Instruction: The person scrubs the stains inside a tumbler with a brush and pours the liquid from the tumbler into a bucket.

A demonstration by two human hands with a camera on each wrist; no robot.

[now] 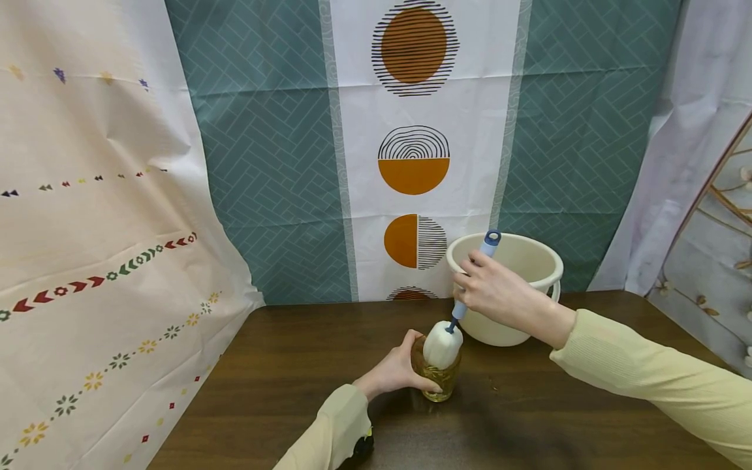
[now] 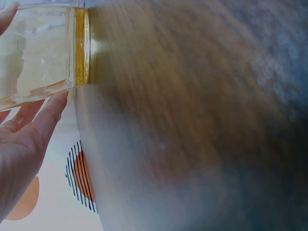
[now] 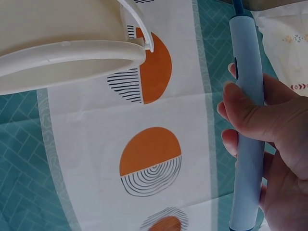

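My left hand (image 1: 395, 370) grips an amber-tinted drinking glass (image 1: 442, 384) near the middle of the table, with fingers and thumb curled round its sides. In the left wrist view the glass (image 2: 43, 53) shows its thick yellowish base close to the tabletop. The right hand (image 1: 502, 295) holds a bottle brush by its light blue handle (image 3: 248, 178), fingers and thumb wrapped round it. The brush's white sponge head (image 1: 442, 346) sits partly inside the glass, its upper part standing above the rim. The handle leans to the right, its dark blue hanging loop uppermost.
A cream bucket (image 1: 493, 329) stands behind the right hand, close to the back edge of the brown wooden table (image 1: 311, 333). A patterned curtain (image 1: 282, 196) hangs behind the table. White printed cloth (image 1: 117, 294) hangs along the left side.
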